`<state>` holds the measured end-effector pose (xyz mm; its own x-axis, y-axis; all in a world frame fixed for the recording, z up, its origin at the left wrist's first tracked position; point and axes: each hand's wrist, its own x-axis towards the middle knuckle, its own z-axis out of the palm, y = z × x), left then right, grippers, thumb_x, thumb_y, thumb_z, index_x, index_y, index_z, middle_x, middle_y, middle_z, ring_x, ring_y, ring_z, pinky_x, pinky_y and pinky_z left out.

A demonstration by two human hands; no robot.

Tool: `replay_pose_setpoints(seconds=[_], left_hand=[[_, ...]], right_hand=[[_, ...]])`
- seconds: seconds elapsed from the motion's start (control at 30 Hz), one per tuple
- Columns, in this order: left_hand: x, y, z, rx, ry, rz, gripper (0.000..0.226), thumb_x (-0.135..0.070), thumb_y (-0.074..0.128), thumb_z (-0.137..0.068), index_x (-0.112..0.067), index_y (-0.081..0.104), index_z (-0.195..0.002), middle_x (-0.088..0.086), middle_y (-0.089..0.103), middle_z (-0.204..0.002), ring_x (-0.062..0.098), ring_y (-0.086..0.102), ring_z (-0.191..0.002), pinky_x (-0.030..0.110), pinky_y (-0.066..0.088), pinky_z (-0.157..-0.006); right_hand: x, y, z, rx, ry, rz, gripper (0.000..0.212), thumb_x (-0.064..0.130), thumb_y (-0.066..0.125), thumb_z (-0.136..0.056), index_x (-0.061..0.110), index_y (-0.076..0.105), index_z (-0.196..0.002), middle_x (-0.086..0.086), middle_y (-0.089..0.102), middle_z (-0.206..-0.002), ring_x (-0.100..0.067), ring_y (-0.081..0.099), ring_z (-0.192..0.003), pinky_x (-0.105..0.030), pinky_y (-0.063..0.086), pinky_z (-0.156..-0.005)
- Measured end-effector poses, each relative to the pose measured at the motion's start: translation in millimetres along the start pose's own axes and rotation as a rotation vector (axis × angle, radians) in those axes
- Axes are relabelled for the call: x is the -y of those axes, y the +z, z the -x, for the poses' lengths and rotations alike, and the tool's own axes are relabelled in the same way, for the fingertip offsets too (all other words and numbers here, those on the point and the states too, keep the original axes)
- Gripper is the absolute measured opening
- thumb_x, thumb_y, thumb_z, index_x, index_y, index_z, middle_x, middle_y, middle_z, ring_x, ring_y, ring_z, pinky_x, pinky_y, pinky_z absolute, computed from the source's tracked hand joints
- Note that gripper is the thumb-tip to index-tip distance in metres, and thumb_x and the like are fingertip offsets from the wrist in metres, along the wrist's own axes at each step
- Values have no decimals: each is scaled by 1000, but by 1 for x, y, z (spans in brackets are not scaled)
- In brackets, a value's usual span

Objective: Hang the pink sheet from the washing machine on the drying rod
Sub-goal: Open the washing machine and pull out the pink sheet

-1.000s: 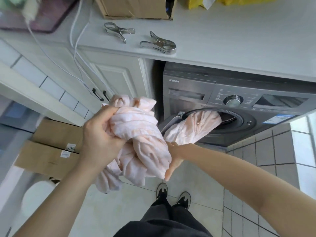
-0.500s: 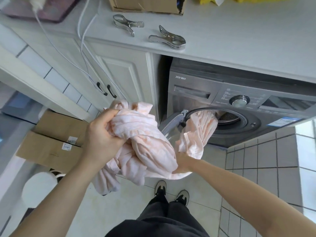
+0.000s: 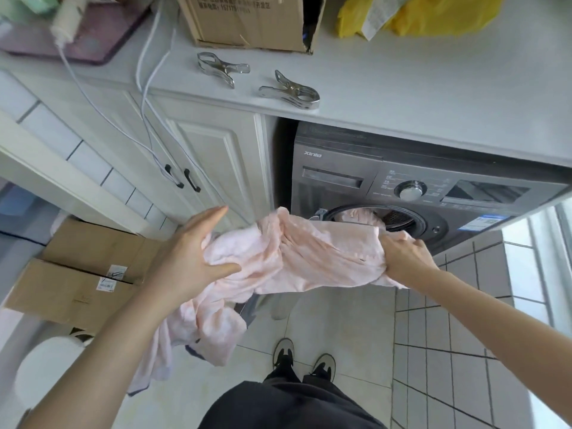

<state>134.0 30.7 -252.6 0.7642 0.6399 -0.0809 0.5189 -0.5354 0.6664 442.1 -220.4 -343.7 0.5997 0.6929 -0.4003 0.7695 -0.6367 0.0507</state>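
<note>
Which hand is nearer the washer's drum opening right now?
The right hand. It grips the pink sheet just below the drum opening. The left hand holds the sheet's other end, off toward the white cabinet door.

One crumpled pink cotton sheet [image 3: 303, 255] hangs between two bare hands, the left hand [image 3: 188, 261] and the right hand [image 3: 402, 258]. One dark grey front-loading washing machine [image 3: 356, 178] stands under the white tabletop [image 3: 418, 88]. Near the tabletop's front edge lie two shiny metal clothes clips [image 3: 223, 69] [image 3: 292, 91]. Toward its back edge sit one brown cardboard box [image 3: 247, 23] and one yellow plastic bag [image 3: 433, 13]. Two flat cardboard cartons [image 3: 93, 243] [image 3: 62, 292] rest on the floor, and two white cables [image 3: 148, 88] hang over the front edge.
</note>
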Motion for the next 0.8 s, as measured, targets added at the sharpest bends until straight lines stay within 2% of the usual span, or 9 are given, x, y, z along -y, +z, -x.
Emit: replay_pose_setpoints(seconds=[0.07,0.13,0.2,0.33,0.43,0.53,0.6,0.73,0.8], left_hand=[[-25,7,1,44,34,-43,109,-40,90,-59,-44,26,-147,-24,29,-152,-4,35,-130,28,38,-103],[-53,17,1,82,94,-120,117,-50,87,-59,-50,12,-148,-30,17,-155,-4,37,-127,27,42,-98],[-75,30,0,119,151,-141,122,-57,85,-58,-55,0,-146,-32,8,-156,5,40,-133,32,46,-98],[-108,60,-2,150,236,-154,134,-63,84,-52,-54,-12,-145,-26,1,-159,11,23,-146,41,41,-107],[-117,69,-1,76,232,-20,117,-58,84,-55,-54,9,-144,-26,28,-152,9,46,-131,40,51,-94],[-112,71,3,17,227,42,82,-46,81,-63,-48,35,-131,-20,60,-120,10,64,-101,35,55,-75],[-110,71,7,1,243,14,72,-44,78,-64,-45,40,-125,-18,67,-105,13,67,-89,33,54,-68],[-105,67,11,-68,270,-57,58,-40,66,-63,-41,51,-119,-12,68,-86,18,65,-72,31,51,-57],[-102,57,10,-86,272,-40,59,-30,67,-64,-40,54,-121,-11,69,-87,17,64,-72,30,51,-56]], right_hand=[[13,-13,1,-92,-71,97,57,33,64,-70,21,41,-121,3,65,-104,-24,59,-101,-38,38,-86],[34,-33,8,-204,-119,73,45,23,57,-75,17,42,-117,3,67,-99,-25,61,-95,-35,31,-77],[59,-55,20,-297,-151,-32,37,17,54,-77,13,42,-112,0,67,-94,-29,60,-92,-35,27,-73],[103,-87,51,-438,-324,-405,29,6,44,-72,8,41,-100,-9,55,-88,-32,50,-89,-42,35,-74],[109,-99,70,-533,-373,-623,31,17,42,-69,9,40,-99,-7,55,-88,-25,47,-83,-40,34,-73],[100,-95,80,-517,-408,-674,37,15,54,-69,10,37,-102,-4,58,-94,-19,44,-85,-42,36,-82],[96,-85,84,-481,-433,-651,50,7,66,-66,8,38,-108,-3,59,-95,-17,46,-85,-46,40,-83],[83,-74,84,-527,-424,-478,63,46,74,-64,13,42,-109,6,56,-91,-16,47,-90,-36,37,-81],[75,-69,75,-439,-414,-494,71,51,74,-62,15,46,-117,9,52,-103,-13,43,-102,-34,35,-88]])
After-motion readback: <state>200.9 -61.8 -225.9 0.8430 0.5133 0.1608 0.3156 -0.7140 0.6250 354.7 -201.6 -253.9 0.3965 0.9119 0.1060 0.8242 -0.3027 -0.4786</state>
